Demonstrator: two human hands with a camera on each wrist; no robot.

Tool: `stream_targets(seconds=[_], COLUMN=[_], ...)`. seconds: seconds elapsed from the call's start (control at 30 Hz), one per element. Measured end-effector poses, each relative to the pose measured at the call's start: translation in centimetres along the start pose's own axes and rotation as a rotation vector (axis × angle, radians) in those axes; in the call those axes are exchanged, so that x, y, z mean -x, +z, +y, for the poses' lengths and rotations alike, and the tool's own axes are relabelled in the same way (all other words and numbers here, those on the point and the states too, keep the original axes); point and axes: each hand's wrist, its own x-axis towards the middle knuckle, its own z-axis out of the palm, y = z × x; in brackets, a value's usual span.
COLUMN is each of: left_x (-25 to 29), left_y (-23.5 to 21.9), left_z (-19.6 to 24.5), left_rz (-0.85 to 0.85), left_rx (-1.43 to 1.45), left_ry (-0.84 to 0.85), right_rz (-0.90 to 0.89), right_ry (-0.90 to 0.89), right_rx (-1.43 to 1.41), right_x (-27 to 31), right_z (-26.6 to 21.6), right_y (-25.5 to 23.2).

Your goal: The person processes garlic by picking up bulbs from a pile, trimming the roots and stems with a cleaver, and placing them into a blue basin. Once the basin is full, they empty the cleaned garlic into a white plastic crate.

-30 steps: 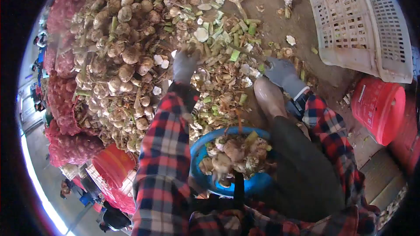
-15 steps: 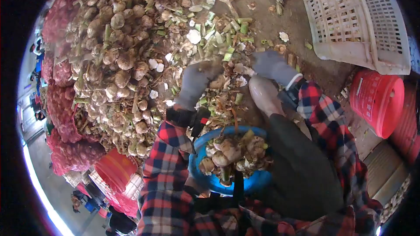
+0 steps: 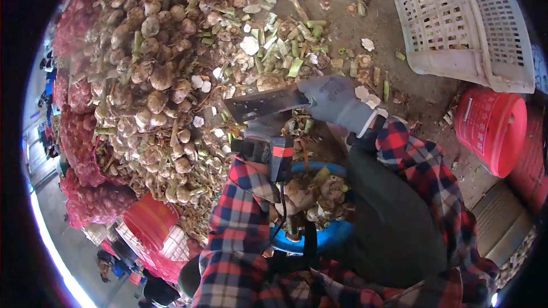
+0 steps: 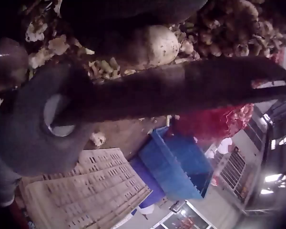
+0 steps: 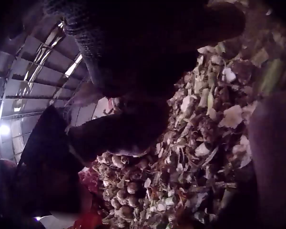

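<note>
My gloved right hand [image 3: 331, 100] grips a knife with a broad dark blade [image 3: 265, 104], which reaches leftward over my left hand. Partly hidden beneath the blade, my gloved left hand [image 3: 268, 125] holds a garlic bulb. In the left wrist view the pale end of that garlic bulb [image 4: 163, 45] shows beside the knife blade [image 4: 181, 88], below the dark glove. Trimmed stalks and peelings lie on the ground under both hands. A blue basin [image 3: 337, 234] holding garlic bulbs [image 3: 325, 194] stands close to my body.
A large heap of garlic [image 3: 154, 80] spreads to the left, with red mesh bags [image 3: 94, 194] behind it. White plastic crates [image 3: 451, 63] stand at the upper right, above a red bucket [image 3: 494, 131]. Another red bucket [image 3: 149, 222] is at lower left. My leg [image 3: 394, 211] flanks the basin.
My left hand has come back from the heap's edge toward my body with a garlic bulb. My right hand has moved left, bringing the knife blade across above the left hand.
</note>
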Motion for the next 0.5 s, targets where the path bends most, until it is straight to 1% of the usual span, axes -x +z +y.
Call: stream_targets(seconds=[0.1, 0.13, 0.17, 0.2, 0.23, 0.3, 0.33, 0.37, 0.43, 0.47, 0.5], left_x=[1.3, 1.2, 0.8, 0.6, 0.6, 0.4, 0.4, 0.4, 0.2, -0.4, -0.7], left_y=[2.4, 0.7, -3.4, -5.6, -5.1, -4.5, -4.2, -4.4, -4.7, -7.3, -8.7], left_z=[-1.6, 0.3, 4.7, 7.2, 7.1, 7.1, 7.4, 7.5, 7.8, 8.7, 9.3], left_rz=[0.048, 0.047, 0.153, 0.262, 0.267, 0.090, 0.129, 0.129, 0.236, 0.126, 0.163], left_rx=[0.118, 0.121, 0.097, 0.074, 0.076, 0.605, 0.580, 0.579, 0.370, 0.257, -0.036], left_ry=[-0.045, -0.044, 0.049, 0.143, 0.147, -0.291, -0.339, -0.324, -0.041, 0.137, 0.150], right_rz=[0.050, 0.075, 0.100, 0.100, 0.133, 0.177, 0.135, 0.096, 0.089, 0.005, -0.080], right_ry=[-0.014, -0.025, -0.036, -0.033, -0.047, -0.051, -0.012, 0.028, 0.016, 0.190, 0.365], right_rx=[0.072, 0.055, 0.039, 0.042, 0.023, -0.001, 0.006, 0.017, 0.046, 0.092, 0.134], right_x=[0.0, -0.1, 0.0, 0.1, 0.1, 0.1, 0.2, 0.2, -0.4, -0.7, -0.7], right_z=[0.7, 1.1, 1.5, 1.9, 2.4, 2.7, 2.7, 2.9, 4.4, 5.5, 6.9], right_y=[0.8, 1.1, 1.4, 1.7, 1.9, 1.9, 1.9, 1.7, 2.5, 2.6, 2.6])
